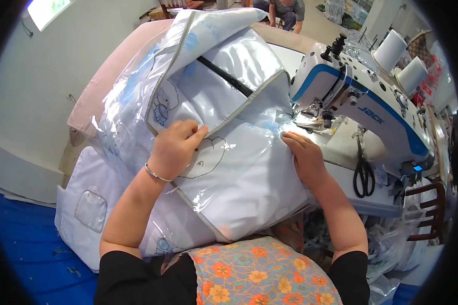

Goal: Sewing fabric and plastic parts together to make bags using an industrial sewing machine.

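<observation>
While your right hand [304, 155] lies flat on the cover [239, 173], the needle [318, 119] sits just beyond it at one o'clock.
Your left hand [175, 147] pinches the grey-trimmed fold at nine o'clock, farther off; that trim runs diagonally up toward the machine [361, 107].

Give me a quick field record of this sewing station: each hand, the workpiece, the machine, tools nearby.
left hand: gripping a fold of the clear plastic bag panel, thumb along its grey trim
right hand: flat on the panel, fingertips close to the needle area
workpiece: white and clear, grey-edged, with cartoon prints, draped over the table and lap
sewing machine: white and blue, to the right
scissors: black, lying on the machine table
thread cones: two white, behind the machine
</observation>
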`<state>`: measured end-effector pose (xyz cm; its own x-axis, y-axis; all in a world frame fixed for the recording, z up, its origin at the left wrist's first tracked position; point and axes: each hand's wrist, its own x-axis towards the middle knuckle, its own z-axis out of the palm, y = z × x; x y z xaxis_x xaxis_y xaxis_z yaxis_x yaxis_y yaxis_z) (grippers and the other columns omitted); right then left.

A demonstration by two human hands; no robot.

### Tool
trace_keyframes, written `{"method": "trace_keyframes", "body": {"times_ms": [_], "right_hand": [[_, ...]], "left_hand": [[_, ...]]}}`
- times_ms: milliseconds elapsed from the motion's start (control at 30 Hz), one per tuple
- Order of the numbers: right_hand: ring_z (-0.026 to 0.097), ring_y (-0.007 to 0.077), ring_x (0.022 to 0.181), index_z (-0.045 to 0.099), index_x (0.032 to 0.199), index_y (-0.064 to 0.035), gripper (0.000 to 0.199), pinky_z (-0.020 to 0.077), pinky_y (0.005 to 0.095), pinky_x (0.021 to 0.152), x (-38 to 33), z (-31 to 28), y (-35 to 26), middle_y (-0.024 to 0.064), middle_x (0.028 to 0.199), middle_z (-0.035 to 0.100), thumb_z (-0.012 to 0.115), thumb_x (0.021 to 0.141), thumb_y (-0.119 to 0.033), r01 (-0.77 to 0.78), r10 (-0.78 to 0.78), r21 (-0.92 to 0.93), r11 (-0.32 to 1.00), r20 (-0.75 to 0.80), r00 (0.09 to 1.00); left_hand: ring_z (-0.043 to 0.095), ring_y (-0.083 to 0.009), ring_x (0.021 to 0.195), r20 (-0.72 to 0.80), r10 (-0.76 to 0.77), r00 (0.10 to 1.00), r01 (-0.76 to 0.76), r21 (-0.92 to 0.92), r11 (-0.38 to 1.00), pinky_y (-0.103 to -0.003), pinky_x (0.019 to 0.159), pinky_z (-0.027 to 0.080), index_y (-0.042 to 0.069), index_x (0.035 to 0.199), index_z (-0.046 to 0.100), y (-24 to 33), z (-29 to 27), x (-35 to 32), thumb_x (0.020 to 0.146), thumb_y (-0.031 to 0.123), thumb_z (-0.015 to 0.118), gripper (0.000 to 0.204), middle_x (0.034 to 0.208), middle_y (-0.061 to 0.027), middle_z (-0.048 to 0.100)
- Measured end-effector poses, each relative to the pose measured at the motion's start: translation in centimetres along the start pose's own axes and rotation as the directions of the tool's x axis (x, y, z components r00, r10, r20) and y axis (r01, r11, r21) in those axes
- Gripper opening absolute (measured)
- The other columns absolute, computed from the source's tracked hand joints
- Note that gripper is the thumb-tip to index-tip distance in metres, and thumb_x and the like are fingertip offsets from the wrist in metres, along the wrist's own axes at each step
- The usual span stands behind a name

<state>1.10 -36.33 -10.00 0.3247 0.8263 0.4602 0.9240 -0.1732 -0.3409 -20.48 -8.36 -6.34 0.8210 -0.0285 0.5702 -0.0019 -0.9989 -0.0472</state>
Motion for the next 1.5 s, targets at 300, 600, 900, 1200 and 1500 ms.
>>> {"method": "trace_keyframes", "body": {"times_ms": [300,600,900,1200,1500], "right_hand": [[0.062,0.0347,0.117,0.066,0.116,-0.0018,0.039,0.0496,0.0421,0.101,-0.2,0.0,-0.1,0.0166,0.121,0.067,0.053,0.081,0.007,-0.017,0.017,-0.008,1.000,-0.004,1.000],[0.064,0.0231,0.113,0.065,0.120,0.0001,0.028,0.0501,0.0316,0.096,-4.3,-1.9,-2.8,0.0132,0.121,0.067,0.060,0.092,0.002,-0.564,0.600,0.512,0.648,0.113,0.792],[0.060,0.0224,0.116,0.061,0.123,0.0025,0.030,0.0439,0.0321,0.102,-24.0,1.3,-5.2,0.0106,0.124,0.065,0.061,0.094,-0.001,-0.563,0.801,0.733,0.383,0.041,0.598],[0.059,0.0207,0.117,0.055,0.134,-0.0014,0.048,0.0452,0.0358,0.102,-20.5,5.8,-3.5,0.0091,0.128,0.062,0.069,0.089,-0.009,-0.455,0.658,0.890,0.036,0.321,0.681],[0.066,0.0170,0.095,0.064,0.117,0.0027,0.032,0.0532,0.0325,0.086,-17.8,-1.2,-8.7,0.0076,0.108,0.069,0.070,0.087,-0.009,-0.292,0.694,0.956,-0.041,0.237,0.680]], "left_hand": [[0.061,-0.0186,0.080,-0.021,0.041,0.999,-0.040,0.049,0.998,-0.030,0.067,0.053,0.013,0.104,0.072,-0.1,0.2,-1.2,0.077,0.008,0.065,0.028,0.096,-0.0008,0.065],[0.063,-0.0200,0.079,-0.022,0.053,0.998,-0.053,-0.007,0.999,-0.031,0.069,0.053,0.009,0.103,0.072,0.1,-0.8,-1.7,0.078,0.007,0.068,0.025,0.097,-0.0028,0.067],[0.066,-0.0297,0.087,0.053,0.017,0.998,-0.010,-0.129,0.992,-0.039,0.077,0.053,0.003,0.103,0.069,1.2,-2.7,-1.3,0.081,0.004,0.071,0.023,0.101,-0.0120,0.067],[0.067,-0.0329,0.090,0.062,0.038,0.997,-0.029,-0.149,0.988,-0.040,0.081,0.054,0.001,0.104,0.069,2.2,-3.5,-1.9,0.083,0.008,0.070,0.021,0.104,-0.0140,0.069],[0.063,-0.0397,0.104,0.206,0.269,0.941,-0.195,-0.319,0.927,-0.047,0.093,0.050,-0.004,0.117,0.062,12.2,-3.1,10.0,0.088,0.035,0.065,0.049,0.112,-0.0232,0.066]]}}
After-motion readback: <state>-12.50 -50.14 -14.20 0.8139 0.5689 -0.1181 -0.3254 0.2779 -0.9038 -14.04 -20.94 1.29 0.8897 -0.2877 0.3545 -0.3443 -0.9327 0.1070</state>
